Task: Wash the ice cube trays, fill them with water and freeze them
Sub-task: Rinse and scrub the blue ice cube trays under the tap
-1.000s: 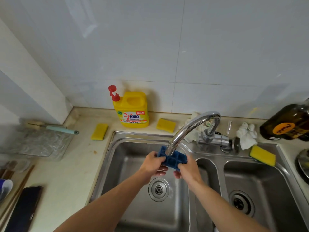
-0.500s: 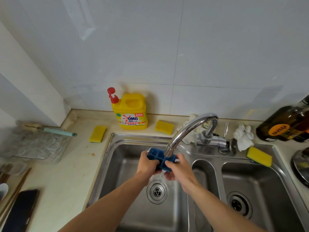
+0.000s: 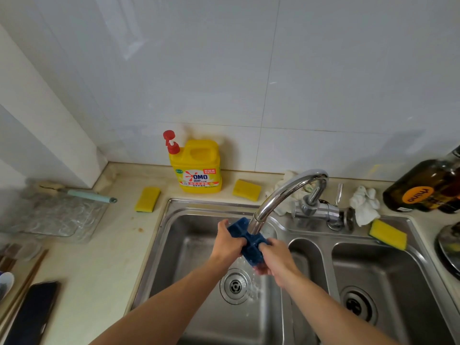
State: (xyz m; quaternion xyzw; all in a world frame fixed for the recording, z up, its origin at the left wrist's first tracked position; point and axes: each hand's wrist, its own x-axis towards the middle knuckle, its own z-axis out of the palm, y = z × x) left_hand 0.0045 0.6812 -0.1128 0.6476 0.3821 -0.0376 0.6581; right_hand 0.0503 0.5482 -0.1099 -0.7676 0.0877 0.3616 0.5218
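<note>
— Fingers [image 3: 223, 224] of the left hand [image 3: 230, 242]: clamped on what?
— Clamped on the dark blue plastic ice cube tray [image 3: 245, 235]. Thumb up along its 9 o'clock edge, other fingers curled underneath and mostly hidden.
— And the right hand [image 3: 276, 261]?
— Gripping the same tray at its 4 o'clock end. Thumb pressed on the top face, remaining fingers wrapped below, tips just showing under it.
— Tray's place?
— Held between both hands, in the air over the left basin of the stainless steel double sink [image 3: 199, 205]. Long axis from 11 o'clock to 5 o'clock. Right beneath the mouth of the curved chrome faucet [image 3: 286, 189], touching it or just short of it; cannot tell which.
— Below it?
— Round metal drain [image 3: 234, 286] at 6 o'clock of the tray, water drops scattered at the drain's 3 o'clock side.
— Around the sink?
— Yellow detergent jug with a red pump [image 3: 199, 168] at 11 o'clock from the tray, against the white tiled wall [image 3: 323, 95]. Yellow sponge [image 3: 147, 199] at 10 o'clock on the beige counter [image 3: 99, 257]. Second yellow sponge [image 3: 247, 190] at 12 o'clock, just beside the jug. Third yellow sponge [image 3: 388, 234] at 3 o'clock on the sink rim. Crumpled white cloth [image 3: 364, 204] at 2 o'clock, near the faucet base. Dark brown glass bottle [image 3: 423, 188] farther out at 2 o'clock, tilted. Clear glass tray [image 3: 57, 215] and teal-handled brush [image 3: 87, 195] at 9 o'clock, well apart from the sink. Black phone [image 3: 32, 312] at 8 o'clock, near the counter's front edge.
</note>
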